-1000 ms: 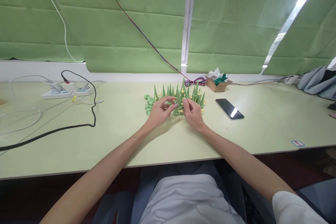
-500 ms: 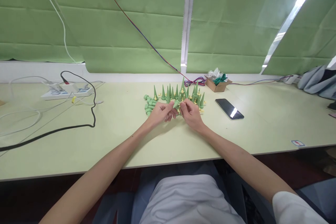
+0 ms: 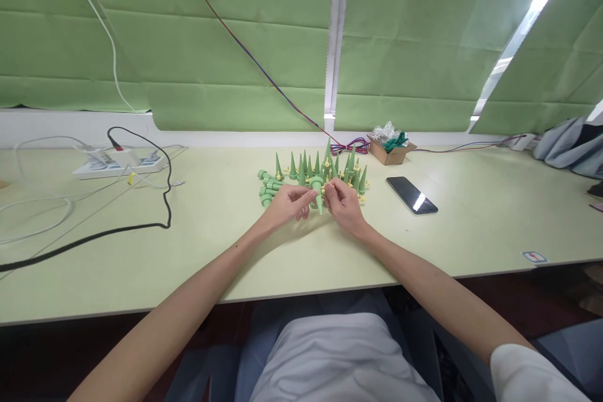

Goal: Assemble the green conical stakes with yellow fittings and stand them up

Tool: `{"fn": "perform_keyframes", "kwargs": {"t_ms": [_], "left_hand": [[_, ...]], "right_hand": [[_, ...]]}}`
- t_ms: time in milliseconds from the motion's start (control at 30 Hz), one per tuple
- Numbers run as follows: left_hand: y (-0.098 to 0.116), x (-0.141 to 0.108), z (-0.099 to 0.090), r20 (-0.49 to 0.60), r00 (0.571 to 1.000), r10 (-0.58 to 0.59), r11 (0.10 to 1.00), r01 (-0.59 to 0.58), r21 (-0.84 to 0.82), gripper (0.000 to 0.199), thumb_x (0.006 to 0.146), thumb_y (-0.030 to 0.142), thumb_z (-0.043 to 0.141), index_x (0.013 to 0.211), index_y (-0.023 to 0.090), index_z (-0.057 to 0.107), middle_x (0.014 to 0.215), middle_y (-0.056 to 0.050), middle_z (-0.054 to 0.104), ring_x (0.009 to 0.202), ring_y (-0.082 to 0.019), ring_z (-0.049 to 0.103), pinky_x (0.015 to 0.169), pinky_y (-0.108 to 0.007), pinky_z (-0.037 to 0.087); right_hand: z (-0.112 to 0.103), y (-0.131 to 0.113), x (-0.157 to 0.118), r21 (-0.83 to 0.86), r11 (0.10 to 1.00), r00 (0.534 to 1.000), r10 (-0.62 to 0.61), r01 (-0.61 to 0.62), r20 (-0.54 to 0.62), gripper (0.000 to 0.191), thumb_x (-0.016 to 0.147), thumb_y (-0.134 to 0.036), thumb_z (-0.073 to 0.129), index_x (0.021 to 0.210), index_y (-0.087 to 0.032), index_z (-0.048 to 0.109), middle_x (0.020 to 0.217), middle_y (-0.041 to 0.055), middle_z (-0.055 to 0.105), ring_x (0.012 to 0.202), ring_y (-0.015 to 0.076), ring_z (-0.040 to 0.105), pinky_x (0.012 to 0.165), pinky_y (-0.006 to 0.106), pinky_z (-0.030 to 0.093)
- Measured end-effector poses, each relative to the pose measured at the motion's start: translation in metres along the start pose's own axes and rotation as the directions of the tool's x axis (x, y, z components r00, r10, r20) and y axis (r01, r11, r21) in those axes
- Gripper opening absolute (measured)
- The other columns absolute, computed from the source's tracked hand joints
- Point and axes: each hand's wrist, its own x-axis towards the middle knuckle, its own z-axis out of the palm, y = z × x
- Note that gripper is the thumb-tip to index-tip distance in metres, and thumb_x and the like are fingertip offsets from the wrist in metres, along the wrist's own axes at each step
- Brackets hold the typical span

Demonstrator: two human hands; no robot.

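Note:
Between my hands is a green plastic watering spike (image 3: 317, 193), its pointed end down toward me and its wider cap at the top. My left hand (image 3: 289, 202) grips it from the left between thumb and fingers. From the right, my right hand (image 3: 345, 203) pinches a small yellow valve (image 3: 326, 188) at the spike's side; the fingertips partly hide it. Just behind my hands, several green spikes (image 3: 301, 171) with yellow valves stand upright on the table. A few green capped pieces (image 3: 269, 184) lie on their sides by my left fingers.
A black phone (image 3: 411, 195) lies to the right on the pale table (image 3: 198, 251). Behind it stands a small cardboard box (image 3: 390, 153) holding plastic wrap and green material, beside coiled wires (image 3: 351, 147). At left are a power strip (image 3: 120, 166) and a black cable (image 3: 168, 201).
The spike in my hands has turned, so its tip now points down toward me and its cap shows at the top. My hands have stayed nearly in place.

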Motion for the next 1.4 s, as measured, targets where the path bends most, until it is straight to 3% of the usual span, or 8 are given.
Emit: {"fn": "perform_keyframes", "kwargs": {"t_ms": [333, 733, 967, 1133, 1400], "left_hand": [[-0.002, -0.001, 0.004, -0.035, 0.999, 0.029, 0.988, -0.023, 0.156, 0.03, 0.082, 0.044, 0.068, 0.076, 0.015, 0.066, 0.05, 0.002, 0.055, 0.047, -0.011, 0.05, 0.05, -0.023, 0.04], [-0.013, 0.003, 0.008, -0.092, 0.976, 0.199, 0.929, -0.158, 0.336, 0.027, 0.083, 0.042, 0.067, 0.072, 0.017, 0.067, 0.059, 0.0, 0.06, 0.052, -0.011, 0.048, 0.054, -0.023, 0.041], [-0.017, 0.004, 0.01, -0.155, 0.957, 0.246, 0.902, -0.167, 0.398, 0.029, 0.087, 0.039, 0.064, 0.068, 0.018, 0.061, 0.059, 0.002, 0.06, 0.05, -0.009, 0.045, 0.053, -0.023, 0.037], [-0.015, 0.004, 0.011, -0.188, 0.945, 0.269, 0.904, -0.179, 0.389, 0.023, 0.089, 0.031, 0.062, 0.073, 0.018, 0.054, 0.06, 0.004, 0.059, 0.049, -0.008, 0.045, 0.053, -0.022, 0.038], [-0.011, 0.004, 0.012, -0.219, 0.954, 0.206, 0.953, -0.145, 0.266, 0.02, 0.089, 0.037, 0.062, 0.094, 0.02, 0.053, 0.069, 0.005, 0.057, 0.047, -0.007, 0.048, 0.047, -0.021, 0.039]], "right_hand": [[0.0, 0.002, 0.001, -0.059, 0.998, 0.998, 0.034, -0.037, -0.048, 0.052, 0.096, -0.065, 0.04, 0.065, -0.024, 0.037, 0.052, -0.0033, 0.038, 0.05, 0.0129, 0.036, 0.049, 0.028, 0.03], [0.002, 0.0, 0.002, -0.083, 0.994, 0.994, 0.057, -0.065, -0.088, 0.056, 0.097, -0.061, 0.038, 0.056, -0.023, 0.032, 0.049, -0.0029, 0.033, 0.049, 0.0119, 0.033, 0.05, 0.028, 0.03], [0.003, -0.001, 0.003, -0.06, 0.997, 0.994, 0.044, -0.05, -0.101, 0.054, 0.099, -0.058, 0.038, 0.058, -0.023, 0.034, 0.05, -0.0031, 0.034, 0.05, 0.0119, 0.034, 0.05, 0.028, 0.03], [0.003, -0.002, 0.003, -0.058, 0.998, 0.995, 0.025, -0.031, -0.101, 0.051, 0.1, -0.057, 0.038, 0.062, -0.022, 0.038, 0.052, -0.0034, 0.038, 0.051, 0.0117, 0.036, 0.051, 0.027, 0.031], [0.004, -0.003, 0.001, -0.039, 0.999, 0.994, -0.02, 0.016, -0.104, 0.046, 0.101, -0.054, 0.038, 0.068, -0.023, 0.039, 0.057, -0.0031, 0.043, 0.052, 0.0117, 0.039, 0.052, 0.026, 0.033]]}}
